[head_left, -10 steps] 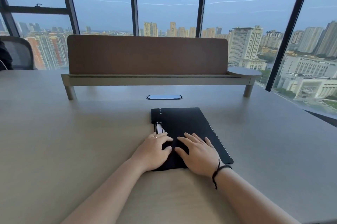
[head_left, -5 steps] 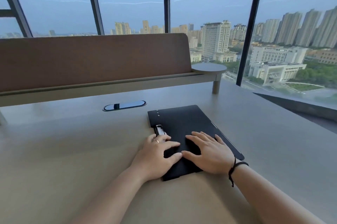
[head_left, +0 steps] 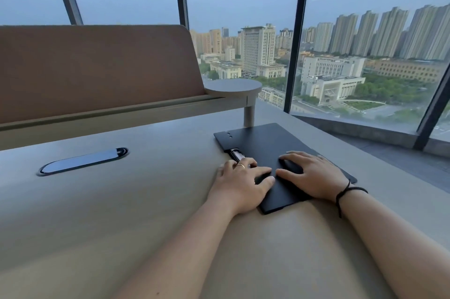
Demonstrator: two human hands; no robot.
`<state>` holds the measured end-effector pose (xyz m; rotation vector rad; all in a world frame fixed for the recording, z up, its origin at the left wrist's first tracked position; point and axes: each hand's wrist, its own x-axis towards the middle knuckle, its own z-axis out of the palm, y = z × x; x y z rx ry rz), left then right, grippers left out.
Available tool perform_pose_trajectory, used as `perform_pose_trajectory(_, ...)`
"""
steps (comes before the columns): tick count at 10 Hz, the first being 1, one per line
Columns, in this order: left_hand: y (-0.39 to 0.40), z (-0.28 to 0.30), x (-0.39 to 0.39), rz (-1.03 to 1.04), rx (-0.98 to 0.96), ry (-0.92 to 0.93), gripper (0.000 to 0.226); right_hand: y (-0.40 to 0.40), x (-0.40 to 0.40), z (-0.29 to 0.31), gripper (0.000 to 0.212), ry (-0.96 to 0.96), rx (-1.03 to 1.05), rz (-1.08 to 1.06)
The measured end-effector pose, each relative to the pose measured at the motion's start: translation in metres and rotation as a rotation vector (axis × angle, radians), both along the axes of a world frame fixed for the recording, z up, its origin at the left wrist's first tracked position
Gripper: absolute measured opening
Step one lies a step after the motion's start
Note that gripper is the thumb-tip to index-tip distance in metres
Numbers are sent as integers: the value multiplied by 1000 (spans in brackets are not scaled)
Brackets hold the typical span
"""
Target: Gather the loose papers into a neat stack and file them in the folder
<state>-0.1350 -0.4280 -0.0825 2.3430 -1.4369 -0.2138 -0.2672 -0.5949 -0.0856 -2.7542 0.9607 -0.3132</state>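
A black folder (head_left: 265, 143) lies closed and flat on the beige table (head_left: 121, 201), right of centre. A small clip with a white part (head_left: 237, 153) shows at its left edge. My left hand (head_left: 241, 184) rests palm down on the folder's near left part, fingers spread, a ring on one finger. My right hand (head_left: 314, 174) lies flat on the folder's near right part, a black cord around the wrist. Neither hand grips anything. No loose papers are visible.
A dark oval cable port (head_left: 82, 161) is set into the table at the left. A brown desk divider (head_left: 97, 69) on a raised shelf with a round end (head_left: 233, 85) stands behind. Large windows lie beyond; the table edge runs close on the right.
The view has swung to the right, so the folder and hands sit further right in frame. Both hands stay flat on the closed folder, hardly moved.
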Motion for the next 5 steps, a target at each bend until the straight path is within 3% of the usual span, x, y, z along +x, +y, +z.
perform_pose_trajectory(3,-30,-4,6,-11,-36,-5,54,-29,6,-3,56,-68,-55,-28)
perform_pose_trajectory(4,-19,-3,0,6,-108,-15,55,-12,2,-2,65,-203,-174,-71)
perform_pose_trajectory(5,-3,-3,-2,75,-286,220,51,20,5,-4,67,-411,-295,-32)
